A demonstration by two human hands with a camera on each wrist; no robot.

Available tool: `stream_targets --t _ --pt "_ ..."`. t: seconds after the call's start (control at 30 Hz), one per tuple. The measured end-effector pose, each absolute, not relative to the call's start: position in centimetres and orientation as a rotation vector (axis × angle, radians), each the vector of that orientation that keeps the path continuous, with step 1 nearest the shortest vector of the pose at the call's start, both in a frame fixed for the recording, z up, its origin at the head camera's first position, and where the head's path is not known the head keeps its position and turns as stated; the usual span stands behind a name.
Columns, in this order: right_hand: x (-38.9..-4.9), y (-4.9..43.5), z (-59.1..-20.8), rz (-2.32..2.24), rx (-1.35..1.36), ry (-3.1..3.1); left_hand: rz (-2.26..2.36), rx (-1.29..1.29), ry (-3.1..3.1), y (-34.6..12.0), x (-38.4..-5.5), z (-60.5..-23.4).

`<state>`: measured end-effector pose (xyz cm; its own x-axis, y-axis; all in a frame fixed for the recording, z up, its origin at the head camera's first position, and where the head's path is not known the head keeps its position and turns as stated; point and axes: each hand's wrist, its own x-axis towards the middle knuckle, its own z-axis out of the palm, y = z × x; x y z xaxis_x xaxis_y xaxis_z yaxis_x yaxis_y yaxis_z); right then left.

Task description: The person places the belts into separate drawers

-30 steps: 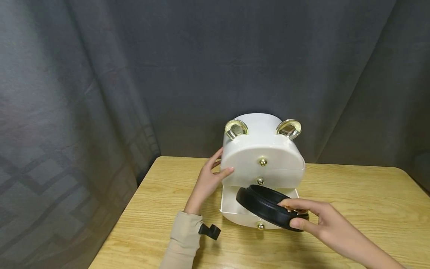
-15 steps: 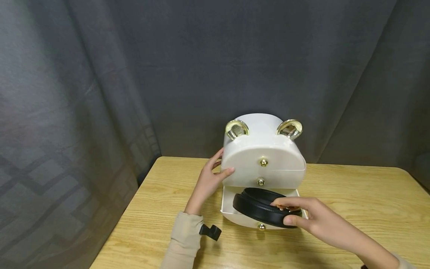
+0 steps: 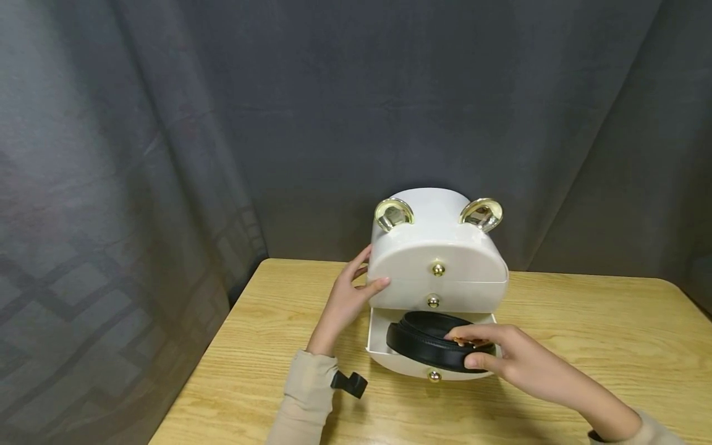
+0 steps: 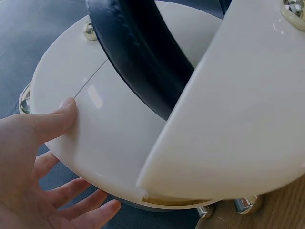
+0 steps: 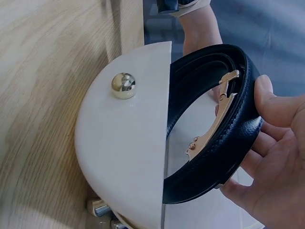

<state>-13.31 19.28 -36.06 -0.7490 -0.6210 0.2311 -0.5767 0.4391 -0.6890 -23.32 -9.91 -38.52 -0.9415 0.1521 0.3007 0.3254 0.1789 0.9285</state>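
Observation:
A white drawer box [image 3: 434, 216] with gold bear ears stands on the table, its bottom drawer [image 3: 381, 330] pulled out. My left hand [image 3: 346, 303] rests against the box's left side, thumb on the front face and the other fingers spread loosely along the side. With my right hand [image 3: 508, 358] I pinch a coiled black belt [image 3: 428, 346] at its right end, thumb outside and fingers at the coil. In the right wrist view the belt's gold buckle [image 5: 212, 126] lies inside the coil. The belt is tilted, its lower part dipping behind the drawer front [image 5: 126, 143].
Gold round knobs mark the upper drawers, such as the top knob [image 3: 438, 269], and another knob [image 3: 434, 376] sits on the bottom drawer. The wooden table [image 3: 250, 346] extends to both sides. A dark grey curtain [image 3: 334, 123] hangs behind.
My right hand has moved the belt slightly left and lowered its right end, so the coil lies more level over the open drawer. The left hand stays on the box.

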Motion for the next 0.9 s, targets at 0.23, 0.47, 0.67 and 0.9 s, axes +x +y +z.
stream_targets --t 0.23,0.47,0.67,0.9 --pt "-13.9 19.3 -36.6 -1.228 -1.128 2.583 -1.885 -0.474 -2.29 -9.9 -23.2 -38.4" --pt "-14.4 19.0 -37.3 -1.206 -1.138 2.596 -1.861 -0.484 -2.3 -10.1 -23.3 -38.6" --pt "-14.9 18.6 -37.9 -1.165 -1.174 2.641 -1.856 -0.494 -2.293 -10.1 -23.3 -38.7" --pt "-15.5 18.6 -38.3 -1.15 -1.185 2.683 -1.875 -0.494 -2.295 -9.9 -23.1 -38.2"
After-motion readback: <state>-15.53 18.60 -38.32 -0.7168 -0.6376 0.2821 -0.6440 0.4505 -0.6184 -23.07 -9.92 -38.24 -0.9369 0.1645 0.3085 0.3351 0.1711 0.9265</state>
